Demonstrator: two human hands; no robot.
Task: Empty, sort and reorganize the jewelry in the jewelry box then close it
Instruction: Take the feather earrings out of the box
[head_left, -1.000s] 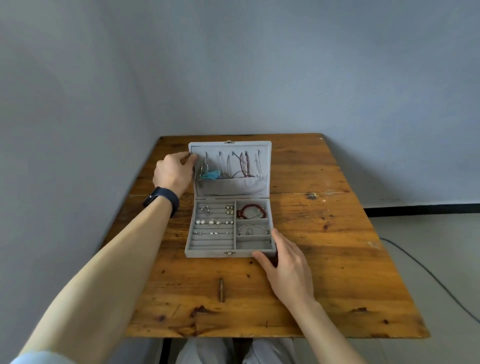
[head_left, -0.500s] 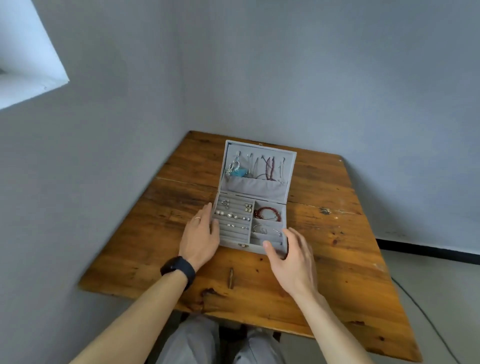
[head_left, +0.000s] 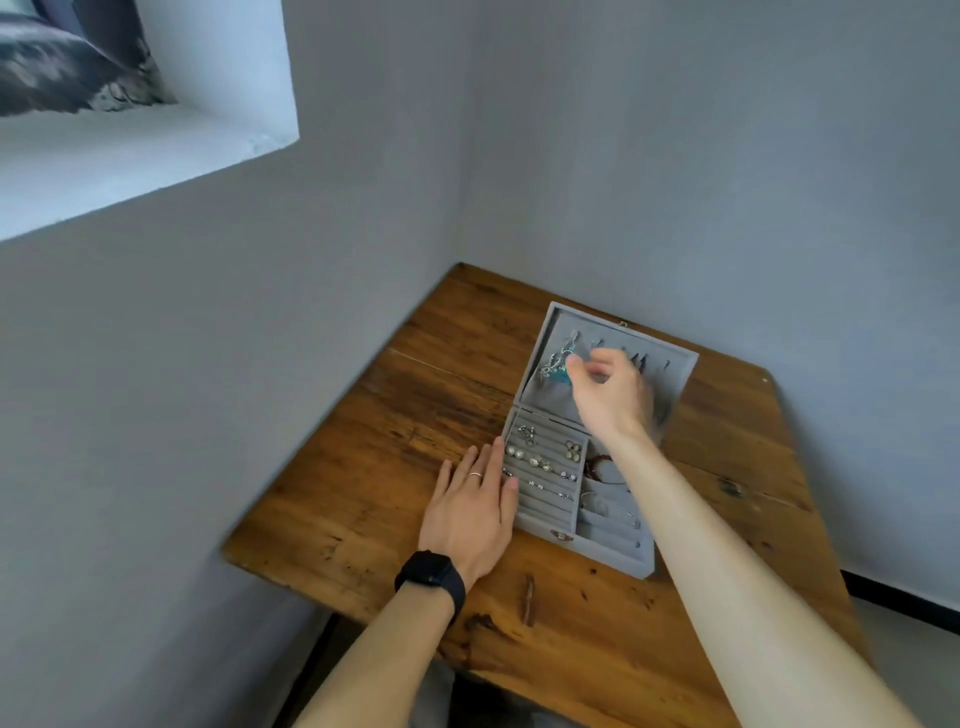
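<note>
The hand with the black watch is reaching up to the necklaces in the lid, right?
No. The right hand, with no watch, is reaching up to the necklaces in the lid. The head view shows the black watch on the left hand, flat on the table beside the box.

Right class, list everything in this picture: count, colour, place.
table: one, brown wood, by grey walls
jewelry box: one, grey, open on table
earrings: several, silvery, box's left ridged section
red bracelet: one, upper right compartment
silver bracelet: one, compartment below
hanging pieces: few, silver and blue, on lid, left
window recess: one, white, upper left
watch: one, black, left wrist
left hand: one, flat on table beside box
right hand: one, at lid; grasp blurred
</note>
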